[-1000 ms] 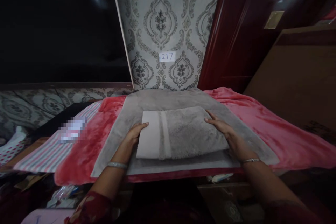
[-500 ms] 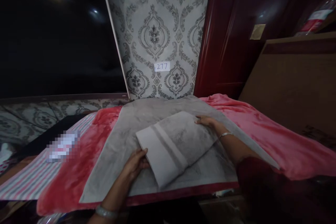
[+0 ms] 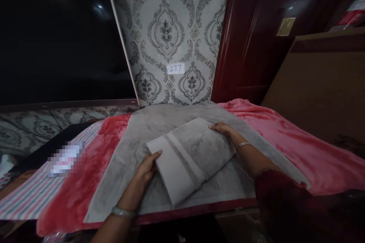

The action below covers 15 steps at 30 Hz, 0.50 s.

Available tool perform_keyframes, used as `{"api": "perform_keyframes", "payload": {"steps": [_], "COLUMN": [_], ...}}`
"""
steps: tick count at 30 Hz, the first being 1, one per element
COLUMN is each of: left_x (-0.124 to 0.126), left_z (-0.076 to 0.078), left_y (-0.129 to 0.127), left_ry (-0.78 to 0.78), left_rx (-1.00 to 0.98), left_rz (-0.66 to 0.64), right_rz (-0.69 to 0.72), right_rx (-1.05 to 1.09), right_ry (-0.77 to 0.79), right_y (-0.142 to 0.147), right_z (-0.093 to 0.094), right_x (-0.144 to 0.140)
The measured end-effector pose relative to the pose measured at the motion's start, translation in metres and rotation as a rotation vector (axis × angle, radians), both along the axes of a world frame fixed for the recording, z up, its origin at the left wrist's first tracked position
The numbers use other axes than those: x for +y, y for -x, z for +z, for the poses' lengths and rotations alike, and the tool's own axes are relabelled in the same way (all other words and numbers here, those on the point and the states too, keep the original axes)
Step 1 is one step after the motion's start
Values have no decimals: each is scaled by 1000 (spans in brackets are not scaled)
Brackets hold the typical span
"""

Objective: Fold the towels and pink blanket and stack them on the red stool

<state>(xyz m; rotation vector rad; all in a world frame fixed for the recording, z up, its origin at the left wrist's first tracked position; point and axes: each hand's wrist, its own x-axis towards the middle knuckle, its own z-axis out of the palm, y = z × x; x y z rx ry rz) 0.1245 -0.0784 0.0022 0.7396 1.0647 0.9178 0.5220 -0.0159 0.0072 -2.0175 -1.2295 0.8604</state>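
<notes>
Folded gray towel (image 3: 191,159) in two hands, aslant over a spread gray cloth (image 3: 168,115).
The left hand (image 3: 148,166) pinches its pale end, thumb on top, the other fingers partly hidden; the right hand (image 3: 224,129) has its fingers closed on the far edge. Over to the right I see a big cardboard box (image 3: 322,83), its inside hidden from me.

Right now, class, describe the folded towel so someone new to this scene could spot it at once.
Below the patterned wallpaper, a gray cloth lies spread, red plush fabric on either side. Over the cloth, aslant between the left hand and right hand, is the folded towel; unlike that cloth, it has a broad pale end and pale stripe.
</notes>
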Motion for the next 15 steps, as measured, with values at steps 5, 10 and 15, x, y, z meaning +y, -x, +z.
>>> {"api": "perform_keyframes", "payload": {"steps": [5, 10, 15], "left_x": [-1, -32, -52], "left_z": [9, 39, 28], "left_y": [1, 1, 24], "left_ry": [-66, -216, -86], "left_rx": [36, -26, -254], "left_rz": [9, 102, 14], "right_rz": [60, 147, 105], "right_rx": [-29, -59, -98], "right_ry": [-88, -216, -388], "right_y": [0, 1, 23], "right_z": [18, 67, 84], "right_x": [-8, 19, 54]}}
